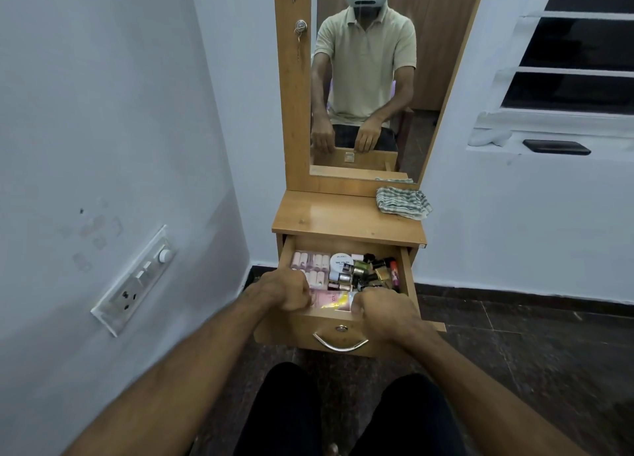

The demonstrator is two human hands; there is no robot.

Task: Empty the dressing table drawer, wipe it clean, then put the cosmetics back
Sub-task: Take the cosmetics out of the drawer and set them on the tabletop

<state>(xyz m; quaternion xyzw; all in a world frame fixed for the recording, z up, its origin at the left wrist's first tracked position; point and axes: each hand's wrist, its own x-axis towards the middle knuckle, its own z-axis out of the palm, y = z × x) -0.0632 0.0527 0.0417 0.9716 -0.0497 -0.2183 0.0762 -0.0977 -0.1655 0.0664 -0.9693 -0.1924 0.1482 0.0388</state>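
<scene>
Wood-grain laminate dressing table is set in the corner between pale walls, on a dark tiled floor. A tall mirror is mounted above the counter; a seated person is reflected in it. The counter is bare except for a crumpled striped cloth at its back right corner, against the mirror frame.

The drawer is pulled well out beneath the counter and is full. The front panel with the metal handle is seen below both hands.

Contents: a pack of pink-white tubes is lodged in the back left; a white jar labelled nail polish sits mid-back; a jumble of small dark and gold bottles is packed on the right; a flat pink packet lies at the front, between the hands.

Left hand is curled closed over the drawer's front edge, left side. Right hand is curled closed over the same edge, right side. Fingertips are hidden inside the drawer, so whether the packet is also touched cannot be told.

A switch panel is fixed to the left wall.
</scene>
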